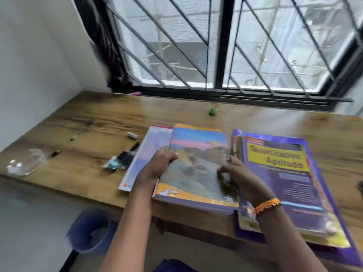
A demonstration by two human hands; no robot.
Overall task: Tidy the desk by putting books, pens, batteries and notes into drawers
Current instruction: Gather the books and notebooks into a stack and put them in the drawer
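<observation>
A worn book with a landscape cover [198,154] lies on the wooden desk [98,118]. My left hand [157,165] grips its left edge, thumb on the cover. My right hand [238,177] holds its right edge. Under it on the left lies a pale book with a pink top [145,152]. On the right sits a purple and yellow "Quantitative Aptitude" book [284,173] on more purple books. Black markers and a light-blue item [121,160] lie left of the books, with a white cap [132,135] and a thin pen [82,129] further back.
A clear plastic piece [27,161] lies near the desk's left front edge, with a small dark object [55,153] beside it. A small green item [213,111] sits near the barred window [222,46]. A blue bin [90,230] stands on the floor below the desk.
</observation>
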